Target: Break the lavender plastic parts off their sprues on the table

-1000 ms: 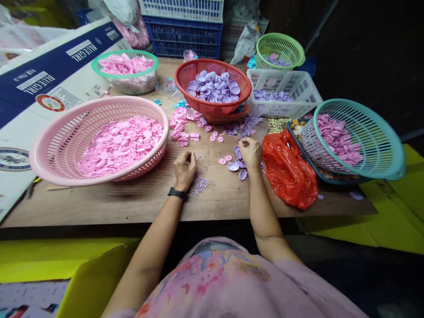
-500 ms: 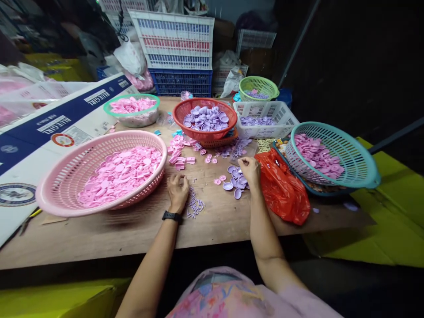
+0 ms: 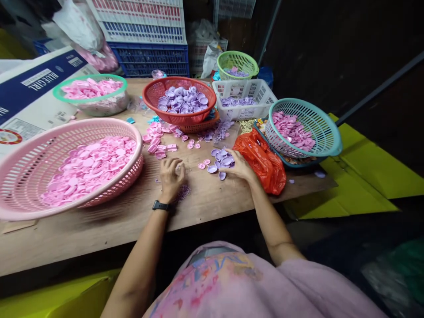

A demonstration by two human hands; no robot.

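"Left hand [image 3: 170,179]?"
"In front of the red basket [image 3: 179,117], beside loose purple bits [image 3: 183,193]. Fingers curled, thumb apart; couldn't tell if it held anything."
"Right hand [image 3: 241,168]?"
"Open, thumb and fingers parted at the purple cups [image 3: 212,168], in front of the red basket, slightly right."
"Handling?"
"Looked like thin moulded plastic: light, stiff, probably slick. Rim pinch seemed best; rounded undersides would likely have rocked."
"Containers, quick."
"Pink basket [image 3: 23,161], nearer and left of the red basket: heaped pink parts [image 3: 96,165]. Red bag [image 3: 263,165], nearer and right: contents hidden. Teal basket [image 3: 326,137], farther right: pink pieces [image 3: 293,131]. Red basket itself: piled purple ones [image 3: 182,100]. White crate [image 3: 238,114], just right: small purple parts [image 3: 238,102]. Green-rimmed bowl [image 3: 82,100], left: pink chunks [image 3: 92,87]. Lime basket [image 3: 235,56], behind and right: mostly purple scraps [image 3: 236,73]."
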